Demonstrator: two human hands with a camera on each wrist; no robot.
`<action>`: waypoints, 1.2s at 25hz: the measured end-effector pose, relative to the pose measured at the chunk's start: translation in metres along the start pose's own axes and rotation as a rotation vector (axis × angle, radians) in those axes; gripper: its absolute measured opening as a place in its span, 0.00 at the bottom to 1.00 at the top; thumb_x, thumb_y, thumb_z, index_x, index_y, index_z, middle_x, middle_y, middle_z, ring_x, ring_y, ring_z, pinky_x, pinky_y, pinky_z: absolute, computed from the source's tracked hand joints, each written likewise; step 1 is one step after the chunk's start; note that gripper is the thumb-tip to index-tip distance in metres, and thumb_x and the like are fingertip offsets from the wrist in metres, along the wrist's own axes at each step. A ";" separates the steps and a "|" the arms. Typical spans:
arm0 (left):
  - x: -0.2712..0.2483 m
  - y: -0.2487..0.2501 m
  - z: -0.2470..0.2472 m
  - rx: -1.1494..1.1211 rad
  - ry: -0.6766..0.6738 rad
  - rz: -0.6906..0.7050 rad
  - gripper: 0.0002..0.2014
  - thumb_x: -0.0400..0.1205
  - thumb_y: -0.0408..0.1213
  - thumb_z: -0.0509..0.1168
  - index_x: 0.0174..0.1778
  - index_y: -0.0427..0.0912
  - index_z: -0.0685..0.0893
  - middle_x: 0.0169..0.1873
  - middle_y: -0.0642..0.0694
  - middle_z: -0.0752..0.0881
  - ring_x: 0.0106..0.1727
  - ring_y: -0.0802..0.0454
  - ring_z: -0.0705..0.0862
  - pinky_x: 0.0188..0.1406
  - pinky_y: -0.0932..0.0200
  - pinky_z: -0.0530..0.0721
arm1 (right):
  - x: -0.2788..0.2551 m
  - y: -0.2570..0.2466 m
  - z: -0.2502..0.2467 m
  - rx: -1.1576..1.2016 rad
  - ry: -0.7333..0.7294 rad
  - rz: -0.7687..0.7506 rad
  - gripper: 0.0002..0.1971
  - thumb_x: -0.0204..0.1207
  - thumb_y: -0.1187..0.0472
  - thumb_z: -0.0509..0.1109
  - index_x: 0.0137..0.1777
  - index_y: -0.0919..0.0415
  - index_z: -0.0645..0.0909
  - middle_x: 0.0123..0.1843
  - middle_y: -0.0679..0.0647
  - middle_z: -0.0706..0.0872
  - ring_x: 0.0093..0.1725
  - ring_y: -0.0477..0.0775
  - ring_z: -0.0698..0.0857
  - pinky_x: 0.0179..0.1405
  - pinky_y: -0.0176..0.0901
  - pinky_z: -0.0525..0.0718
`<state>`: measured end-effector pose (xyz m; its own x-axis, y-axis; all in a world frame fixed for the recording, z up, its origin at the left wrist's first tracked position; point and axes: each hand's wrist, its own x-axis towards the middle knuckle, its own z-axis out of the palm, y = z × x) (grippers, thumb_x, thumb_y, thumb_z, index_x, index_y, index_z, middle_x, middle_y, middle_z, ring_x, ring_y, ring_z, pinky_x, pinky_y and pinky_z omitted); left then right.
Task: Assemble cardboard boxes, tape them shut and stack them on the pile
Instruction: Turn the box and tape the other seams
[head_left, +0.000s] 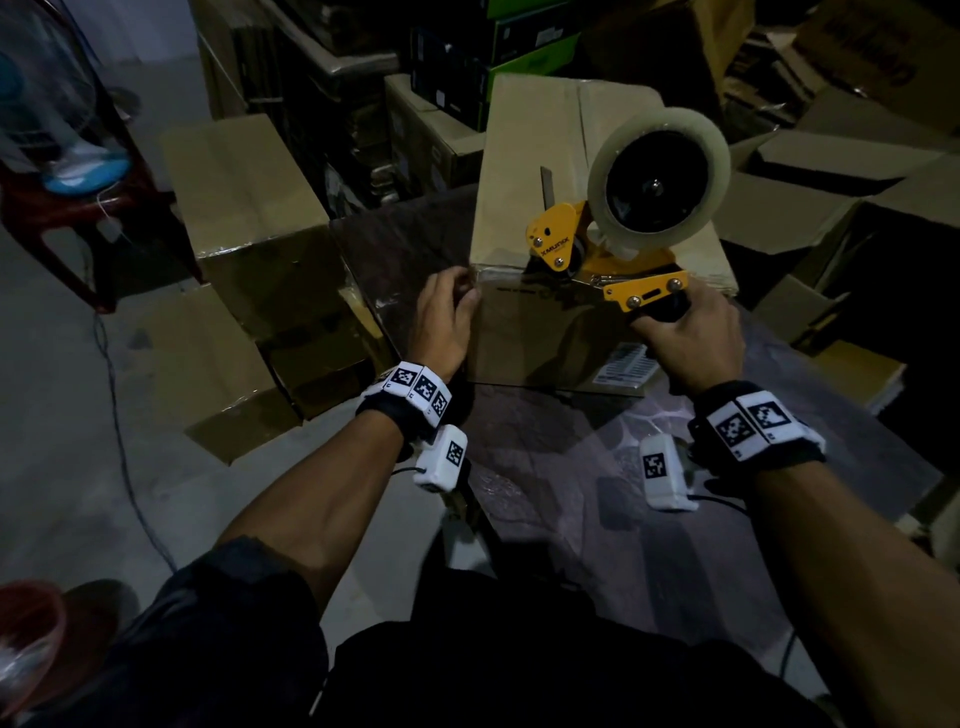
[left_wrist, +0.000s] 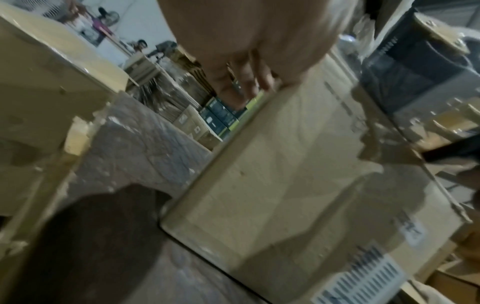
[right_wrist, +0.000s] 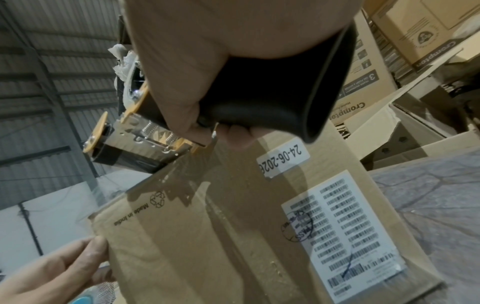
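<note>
So the box (head_left: 524, 332) stood on the dark table (head_left: 545, 467), with other cartons (head_left: 249, 218) around it. The right hand (head_left: 685, 343) was wrapped tight round the black handle of the tape gun (head_left: 613, 244), whose front end sat on the box's top near edge, shiny tape lying down the near face. The left hand (head_left: 441, 322) pressed against the box's upper left edge, fingers fairly straight, gripping nothing. A barcode label (right_wrist: 345, 230) sat low on that face

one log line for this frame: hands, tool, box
left hand: fingers against box's left edge | right hand: grips tape dispenser handle | tape dispenser: on box's near top edge | box: on table
</note>
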<state>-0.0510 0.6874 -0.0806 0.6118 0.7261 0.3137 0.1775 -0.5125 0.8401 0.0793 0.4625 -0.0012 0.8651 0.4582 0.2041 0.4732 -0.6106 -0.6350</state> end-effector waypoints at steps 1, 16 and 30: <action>0.002 -0.003 -0.002 0.031 -0.038 0.012 0.19 0.86 0.42 0.61 0.71 0.39 0.76 0.64 0.39 0.78 0.65 0.44 0.78 0.64 0.47 0.78 | -0.001 0.000 0.000 0.001 -0.001 0.001 0.14 0.62 0.43 0.69 0.44 0.50 0.80 0.41 0.53 0.90 0.48 0.61 0.89 0.47 0.58 0.87; 0.034 0.042 0.030 -0.449 0.063 -0.404 0.25 0.87 0.45 0.53 0.74 0.31 0.73 0.67 0.32 0.80 0.68 0.38 0.79 0.69 0.45 0.76 | 0.024 -0.009 -0.033 0.008 -0.281 -0.053 0.15 0.64 0.55 0.86 0.49 0.51 0.86 0.45 0.49 0.92 0.44 0.48 0.90 0.45 0.49 0.90; 0.038 0.062 0.012 -0.284 0.253 -0.458 0.14 0.90 0.34 0.49 0.44 0.32 0.76 0.45 0.36 0.76 0.47 0.48 0.72 0.39 0.59 0.61 | 0.048 -0.026 -0.018 -0.069 -0.326 -0.181 0.08 0.69 0.53 0.77 0.46 0.50 0.82 0.42 0.52 0.89 0.41 0.55 0.89 0.44 0.55 0.90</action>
<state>-0.0075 0.6779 -0.0214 0.3123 0.9490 -0.0425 0.1459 -0.0037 0.9893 0.1117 0.4887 0.0385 0.6732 0.7376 0.0532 0.6331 -0.5377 -0.5569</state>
